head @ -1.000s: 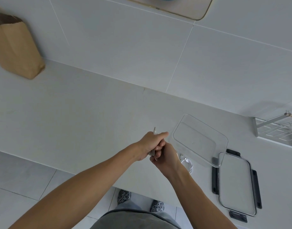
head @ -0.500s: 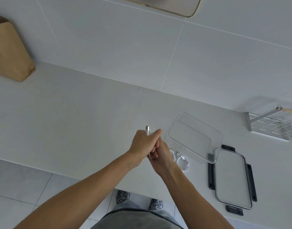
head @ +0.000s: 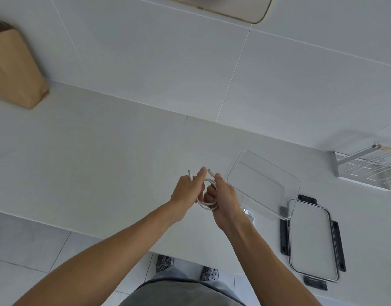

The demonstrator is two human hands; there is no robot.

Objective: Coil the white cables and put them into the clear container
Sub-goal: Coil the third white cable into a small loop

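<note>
I count two white cables: one coiled cable held between my two hands, the left hand and the right hand, and a second cable lying on the table just beside the right wrist, partly hidden. There is one clear container and one lid with dark clips next to it. Beyond those I see one brown paper bag, one white wire rack, one tray at the top edge, and two patterned slippers below the table's edge.

White cable coiled in the air; clear container open — apparently empty.
</note>
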